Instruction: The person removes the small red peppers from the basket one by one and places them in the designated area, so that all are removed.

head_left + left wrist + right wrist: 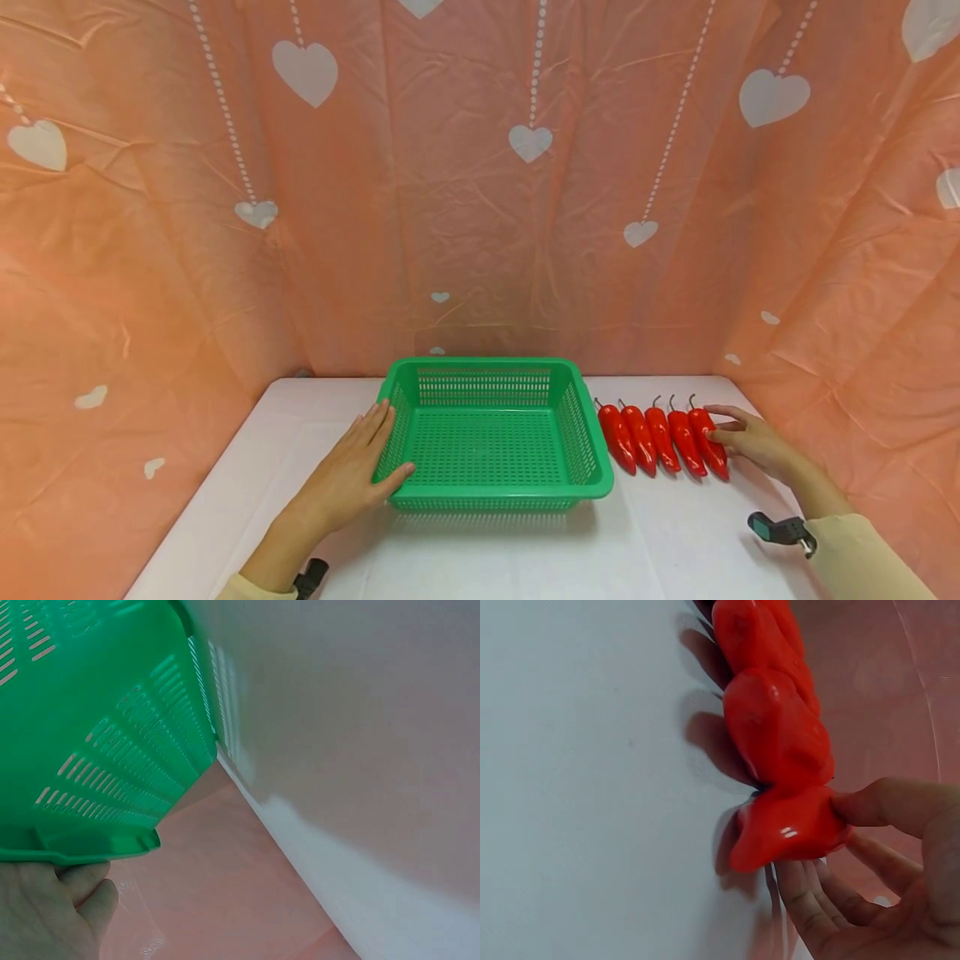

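Observation:
A green plastic basket [502,492] with slotted walls stands on the white table, and no objects show inside it. My left hand [345,471] rests along its left rim, fingers extended and thumb at the near left corner. In the left wrist view the fingers [88,883] touch the basket's rim. To the right of the basket, several glossy red chili peppers [658,437] lie side by side, dark stems toward the back. My right hand [757,442] holds the rightmost chili pepper [795,829], thumb on one side and fingers on the other.
A white-covered table [525,558] carries everything. Orange plastic sheeting [480,233] with white hearts encloses the back and both sides. A dark wrist device [780,530] sits on the right wrist, and another [310,577] on the left.

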{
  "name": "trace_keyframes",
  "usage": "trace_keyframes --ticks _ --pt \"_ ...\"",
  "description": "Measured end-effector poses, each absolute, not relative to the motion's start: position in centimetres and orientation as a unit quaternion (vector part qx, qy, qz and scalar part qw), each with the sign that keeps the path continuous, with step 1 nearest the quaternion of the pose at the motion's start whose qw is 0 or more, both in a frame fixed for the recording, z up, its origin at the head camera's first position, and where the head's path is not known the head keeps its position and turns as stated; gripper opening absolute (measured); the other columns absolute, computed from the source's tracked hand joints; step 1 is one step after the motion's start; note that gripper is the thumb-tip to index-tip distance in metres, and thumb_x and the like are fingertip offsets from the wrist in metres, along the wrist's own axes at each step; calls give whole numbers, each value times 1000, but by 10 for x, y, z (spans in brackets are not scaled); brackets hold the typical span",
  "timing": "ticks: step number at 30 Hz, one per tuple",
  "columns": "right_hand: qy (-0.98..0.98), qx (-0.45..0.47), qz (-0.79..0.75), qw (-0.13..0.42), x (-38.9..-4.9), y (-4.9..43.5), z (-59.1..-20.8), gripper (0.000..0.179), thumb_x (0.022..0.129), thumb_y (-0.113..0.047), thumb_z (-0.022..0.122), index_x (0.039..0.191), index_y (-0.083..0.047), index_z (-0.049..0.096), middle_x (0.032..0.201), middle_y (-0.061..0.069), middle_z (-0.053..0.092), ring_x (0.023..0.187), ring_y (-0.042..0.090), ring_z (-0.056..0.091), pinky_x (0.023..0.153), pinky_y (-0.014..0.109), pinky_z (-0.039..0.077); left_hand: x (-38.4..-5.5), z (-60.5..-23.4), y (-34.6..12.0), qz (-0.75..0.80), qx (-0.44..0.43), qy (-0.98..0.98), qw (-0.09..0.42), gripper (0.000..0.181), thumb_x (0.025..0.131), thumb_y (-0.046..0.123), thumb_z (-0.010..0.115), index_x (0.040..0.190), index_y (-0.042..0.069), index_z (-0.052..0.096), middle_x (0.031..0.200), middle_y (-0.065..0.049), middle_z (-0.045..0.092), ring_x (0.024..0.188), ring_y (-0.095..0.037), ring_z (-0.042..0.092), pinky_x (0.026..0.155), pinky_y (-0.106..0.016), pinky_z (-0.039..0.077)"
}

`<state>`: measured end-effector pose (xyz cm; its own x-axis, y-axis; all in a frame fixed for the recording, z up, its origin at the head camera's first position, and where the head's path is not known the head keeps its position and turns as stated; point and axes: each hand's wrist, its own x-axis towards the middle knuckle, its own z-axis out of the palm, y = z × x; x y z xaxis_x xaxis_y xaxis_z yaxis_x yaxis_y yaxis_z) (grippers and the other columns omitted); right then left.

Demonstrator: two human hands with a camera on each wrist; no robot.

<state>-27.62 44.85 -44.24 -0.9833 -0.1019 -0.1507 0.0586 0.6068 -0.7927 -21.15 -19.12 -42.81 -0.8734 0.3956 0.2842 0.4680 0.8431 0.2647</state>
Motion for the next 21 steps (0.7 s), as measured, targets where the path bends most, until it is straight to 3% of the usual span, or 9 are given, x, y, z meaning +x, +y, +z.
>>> trace_keyframes --ticks 12,21 --pt "899 -3 -430 82 -277 452 -449 70 111 -25 60 161 12 27 154 44 41 130 52 58 98 51 63 -211 -429 -191 -164 -226 -954 112 92 107 58 57 166 -6 29 175 -23 25 164 -38 20 132 -56 21" --pt "896 -7 -436 84 -276 453 -449 71 112 -27 57 161 12 25 154 44 42 126 45 63 98 47 63 -211 -428 -191 -165 -226 -953 114 91 107 58 57 166 -6 29 175 -22 25 163 -38 22 132 -56 22"
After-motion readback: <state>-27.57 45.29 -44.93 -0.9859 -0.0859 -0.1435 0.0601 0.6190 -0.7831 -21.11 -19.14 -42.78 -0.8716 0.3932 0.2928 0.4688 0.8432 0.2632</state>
